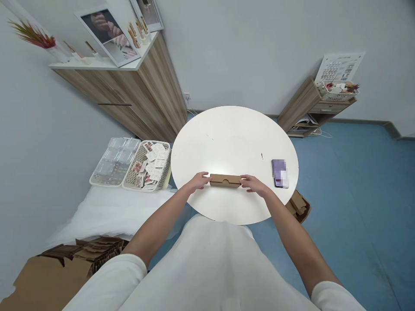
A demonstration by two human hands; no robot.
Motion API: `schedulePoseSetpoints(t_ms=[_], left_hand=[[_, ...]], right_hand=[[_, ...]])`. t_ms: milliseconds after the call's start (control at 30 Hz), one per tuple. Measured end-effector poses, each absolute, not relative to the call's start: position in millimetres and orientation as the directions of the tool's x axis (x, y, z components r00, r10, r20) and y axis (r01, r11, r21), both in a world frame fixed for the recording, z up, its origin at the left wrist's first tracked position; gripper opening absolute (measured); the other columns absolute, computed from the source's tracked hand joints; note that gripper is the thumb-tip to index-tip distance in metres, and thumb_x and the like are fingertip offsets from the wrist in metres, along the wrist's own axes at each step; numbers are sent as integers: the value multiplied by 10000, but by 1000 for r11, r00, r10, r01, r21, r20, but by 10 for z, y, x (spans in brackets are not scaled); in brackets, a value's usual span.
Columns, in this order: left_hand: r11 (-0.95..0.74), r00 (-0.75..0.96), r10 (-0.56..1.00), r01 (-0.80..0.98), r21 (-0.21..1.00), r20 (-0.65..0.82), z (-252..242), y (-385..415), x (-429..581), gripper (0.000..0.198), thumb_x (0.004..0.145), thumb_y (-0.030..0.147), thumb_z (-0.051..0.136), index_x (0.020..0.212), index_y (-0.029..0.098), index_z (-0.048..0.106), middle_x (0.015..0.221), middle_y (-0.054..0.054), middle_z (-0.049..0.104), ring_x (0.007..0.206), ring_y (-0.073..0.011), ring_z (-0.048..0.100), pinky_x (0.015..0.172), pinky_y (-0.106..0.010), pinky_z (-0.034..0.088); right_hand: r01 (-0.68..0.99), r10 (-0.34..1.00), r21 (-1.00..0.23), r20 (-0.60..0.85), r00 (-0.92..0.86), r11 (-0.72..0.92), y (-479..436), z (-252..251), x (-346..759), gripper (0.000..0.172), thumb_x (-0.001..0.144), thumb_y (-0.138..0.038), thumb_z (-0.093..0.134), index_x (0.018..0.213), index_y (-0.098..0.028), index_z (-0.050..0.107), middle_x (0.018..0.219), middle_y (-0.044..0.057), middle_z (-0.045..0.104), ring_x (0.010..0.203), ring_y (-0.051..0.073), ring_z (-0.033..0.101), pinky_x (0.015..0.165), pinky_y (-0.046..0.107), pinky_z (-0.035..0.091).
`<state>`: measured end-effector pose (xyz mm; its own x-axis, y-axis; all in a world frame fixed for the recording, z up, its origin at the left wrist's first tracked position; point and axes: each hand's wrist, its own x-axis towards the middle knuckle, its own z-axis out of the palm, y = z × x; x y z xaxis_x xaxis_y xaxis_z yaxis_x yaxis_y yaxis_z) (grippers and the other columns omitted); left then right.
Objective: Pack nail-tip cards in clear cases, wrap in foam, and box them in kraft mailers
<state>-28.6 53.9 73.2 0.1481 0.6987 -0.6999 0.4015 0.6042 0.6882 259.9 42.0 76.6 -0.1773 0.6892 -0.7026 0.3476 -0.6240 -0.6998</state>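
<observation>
A small closed cardboard box (225, 180) lies lengthwise from left to right near the front of the round white table (233, 134). My left hand (199, 181) touches its left end, fingertips at the edge. At the right end, my right hand (253, 184) has its fingers on the box's corner. The two hands hold the box between them. Right of it on the table lies a purple phone-like item (279, 173), partly blurred.
Left of the table are a basket of printed cards (147, 166) and a tray of clear plastic cases (115, 162). Flattened cardboard (52, 280) stands at lower left. A carton of brown boxes (298, 204) is beside the table's right edge. Cabinets stand behind.
</observation>
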Motion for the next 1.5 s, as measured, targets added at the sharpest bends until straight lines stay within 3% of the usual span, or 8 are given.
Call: schedulePoseSetpoints(t_ms=[167, 400, 667, 800, 967, 1033, 1233, 1500], left_hand=[[557, 319, 696, 325, 764, -643, 662, 334, -320, 570, 718, 464, 580, 1219, 221, 457, 1109, -100, 591, 992, -218, 563, 760, -319, 448], [477, 318, 810, 129, 869, -492, 418, 137, -158, 577, 646, 234, 686, 1171, 197, 450, 1195, -131, 536, 1001, -208, 565, 827, -349, 441], [563, 117, 793, 237, 792, -598, 353, -33, 105, 574, 686, 447, 635, 1161, 197, 431, 1247, -143, 468, 980, -214, 558, 739, -307, 459], [530, 58, 815, 327, 783, -576, 269, -139, 269, 608, 642, 394, 684, 1149, 173, 430, 1184, -129, 503, 905, -197, 576, 743, -304, 454], [456, -66, 873, 462, 760, -484, 183, -202, 414, 659, 585, 385, 720, 1131, 163, 425, 1125, -112, 526, 1026, -228, 508, 821, -330, 418], [449, -92, 880, 482, 752, -466, 164, -205, 432, 697, 568, 384, 728, 1143, 152, 410, 1144, -121, 502, 1055, -234, 486, 828, -332, 414], [420, -131, 902, 490, 764, -412, 135, -266, 403, 749, 591, 381, 707, 1219, 166, 360, 1185, -120, 441, 1064, -222, 460, 844, -328, 409], [513, -193, 857, 423, 747, -479, 105, -331, 267, 590, 732, 497, 540, 1207, 171, 413, 1111, -101, 488, 888, -165, 509, 774, -296, 428]], right_hand=[[217, 726, -756, -654, -213, -617, 161, 645, 2524, 569, 705, -409, 603, 1236, -289, 436, 1196, 80, 547, 928, 208, 598, 785, 373, 462], [126, 843, -849, -526, -109, -513, -78, 544, 2479, 632, 651, -276, 641, 1239, -298, 410, 1321, 72, 428, 1015, 208, 562, 872, 385, 440], [-84, 838, -843, -538, 95, -532, -261, 336, 2456, 523, 695, -428, 586, 1179, -271, 467, 1256, 58, 482, 1121, 223, 483, 892, 360, 451], [-11, 861, -863, -505, 67, -505, -382, 245, 2404, 584, 692, -388, 587, 1234, -248, 420, 1265, 63, 471, 1183, 229, 413, 966, 375, 375], [211, 851, -826, -519, 79, -523, -467, 168, 2346, 758, 695, -406, 565, 1354, -273, 218, 1381, 55, 264, 1256, 213, 287, 991, 349, 335], [291, 847, -803, -528, 56, -520, -477, 130, 2354, 803, 693, -418, 561, 1372, -298, 150, 1363, 48, 260, 1258, 207, 276, 997, 348, 322], [353, 837, -784, -547, -6, -510, -468, 87, 2450, 803, 706, -471, 530, 1381, -273, 143, 1292, 60, 319, 1129, 195, 411, 957, 324, 362], [336, 809, -751, -585, 58, -568, -341, 177, 2458, 678, 751, -538, 431, 1332, -218, 288, 1203, 73, 451, 959, 169, 520, 847, 281, 430]])
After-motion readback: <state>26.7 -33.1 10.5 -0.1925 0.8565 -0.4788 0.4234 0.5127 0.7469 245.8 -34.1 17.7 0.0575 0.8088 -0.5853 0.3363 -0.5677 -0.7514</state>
